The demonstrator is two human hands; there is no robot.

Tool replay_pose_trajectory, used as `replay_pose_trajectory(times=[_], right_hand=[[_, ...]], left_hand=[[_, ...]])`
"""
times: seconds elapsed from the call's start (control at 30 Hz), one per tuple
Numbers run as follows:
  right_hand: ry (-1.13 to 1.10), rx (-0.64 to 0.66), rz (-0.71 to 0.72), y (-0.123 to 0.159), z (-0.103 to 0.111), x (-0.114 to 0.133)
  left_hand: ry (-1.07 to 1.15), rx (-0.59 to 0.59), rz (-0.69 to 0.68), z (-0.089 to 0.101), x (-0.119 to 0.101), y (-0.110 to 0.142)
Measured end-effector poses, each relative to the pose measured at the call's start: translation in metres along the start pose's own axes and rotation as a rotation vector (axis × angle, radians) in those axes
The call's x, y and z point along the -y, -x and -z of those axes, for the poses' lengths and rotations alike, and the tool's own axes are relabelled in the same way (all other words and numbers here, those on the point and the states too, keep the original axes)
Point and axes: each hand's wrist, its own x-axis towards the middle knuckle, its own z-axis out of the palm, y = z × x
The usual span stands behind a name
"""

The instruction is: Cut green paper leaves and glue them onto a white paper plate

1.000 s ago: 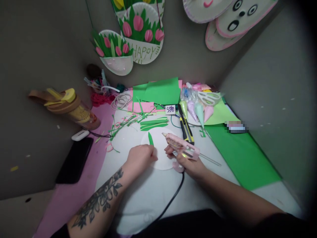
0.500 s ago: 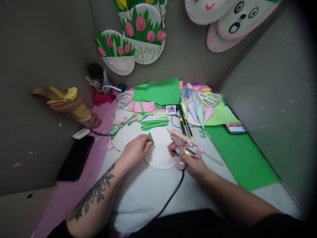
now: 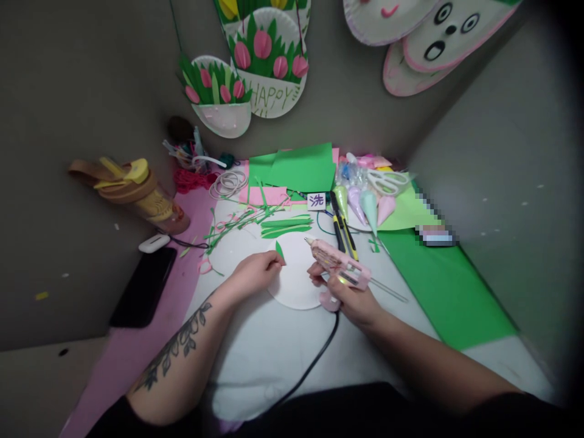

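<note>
My right hand (image 3: 349, 297) is wrapped round the handle of a pink hot glue gun (image 3: 340, 263). The gun's nozzle points up and left above the white paper plate (image 3: 296, 286), and a clear glue stick juts from its back. At the plate's left edge my left hand (image 3: 259, 271) has its fingers pinched together at a small green paper leaf (image 3: 280, 249); the leaf's lower part is hidden by the fingers. Several long green paper leaves (image 3: 285, 226) lie in a pile just beyond the plate.
Paper scraps (image 3: 237, 220) lie left of the pile. Box cutters (image 3: 343, 230), piping-bag-like cones (image 3: 368, 210) and white scissors (image 3: 389, 181) are at the right. A black phone (image 3: 143, 286) and a cup (image 3: 157, 201) stand left. The gun's black cord (image 3: 314, 364) runs toward me.
My left fingers have shifted slightly right and lower on the leaf, so more of it shows. The glue gun's nozzle has moved a little left. The whole view has shifted slightly.
</note>
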Motion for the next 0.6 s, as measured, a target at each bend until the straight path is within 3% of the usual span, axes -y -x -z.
replay_pose_trajectory(times=[0.3, 0.4, 0.53, 0.6], right_hand=[[0.026, -0.015, 0.014, -0.001, 0.001, -0.006], [0.041, -0.042, 0.023, 0.0, 0.003, -0.01], [0.005, -0.091, 0.057, 0.0, 0.005, -0.011], [-0.008, -0.12, 0.067, 0.0, 0.006, -0.01]], left_hand=[[0.126, -0.042, -0.023, -0.001, -0.001, 0.002], [0.157, -0.135, 0.006, 0.002, 0.002, 0.001], [0.012, -0.356, 0.11, 0.008, 0.008, 0.0], [-0.038, -0.361, 0.154, 0.01, 0.011, 0.0]])
